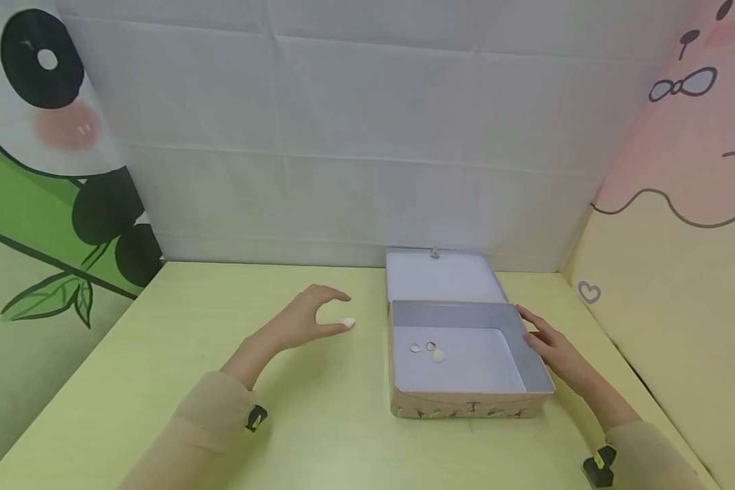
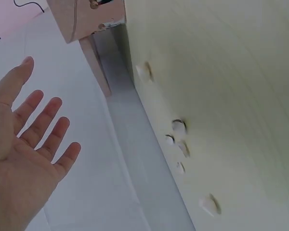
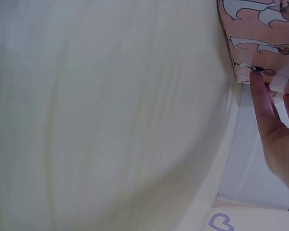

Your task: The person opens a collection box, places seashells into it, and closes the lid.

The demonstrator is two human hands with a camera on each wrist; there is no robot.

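A pink tin box (image 1: 465, 403) with a printed pattern stands on the table, its hinged lid (image 1: 441, 275) raised at the back. Three small pale pieces, which look like shells (image 1: 438, 356), lie on its floor. My left hand (image 1: 297, 320) hovers left of the box, thumb and fingers spread apart with nothing between them. Just at its thumb tip in the head view shows a white shell (image 1: 349, 322). Several shells (image 2: 179, 127) lie on the table in the left wrist view. My right hand (image 1: 557, 350) rests its fairly straight fingers (image 3: 262, 103) against the box's right side.
The light yellow-green table (image 1: 318, 422) ends at a white cloth backdrop (image 1: 367, 150). A green printed panel (image 1: 30, 238) flanks it on the left, a pink and cream one (image 1: 680, 238) on the right, close to the right arm.
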